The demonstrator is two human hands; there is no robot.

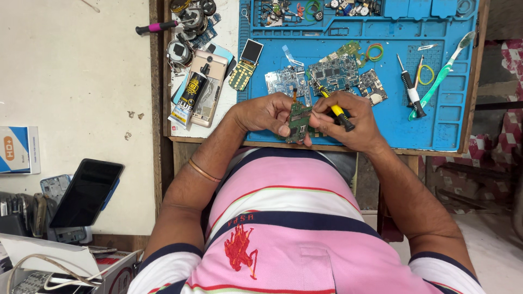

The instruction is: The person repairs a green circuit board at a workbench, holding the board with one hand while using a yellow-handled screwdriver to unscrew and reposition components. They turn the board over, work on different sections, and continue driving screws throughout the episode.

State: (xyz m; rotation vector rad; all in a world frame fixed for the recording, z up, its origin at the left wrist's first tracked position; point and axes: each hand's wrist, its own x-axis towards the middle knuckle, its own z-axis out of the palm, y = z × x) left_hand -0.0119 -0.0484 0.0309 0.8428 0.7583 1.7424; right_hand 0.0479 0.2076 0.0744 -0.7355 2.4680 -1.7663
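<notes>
two hands (310,117) over blue mat (436,128): left hand (267,113) fingers pinching small green circuit board (298,121); right hand (348,121) fingers gripping yellow-handled screwdriver (336,109), tip at board. disassembly judged midway; three more boards (327,76) lie loose on mat.

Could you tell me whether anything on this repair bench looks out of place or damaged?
Nothing looks spilled or broken. The left hand holds a small circuit board, the right hand a yellow-handled screwdriver; other bare boards lie on the blue mat.
</notes>
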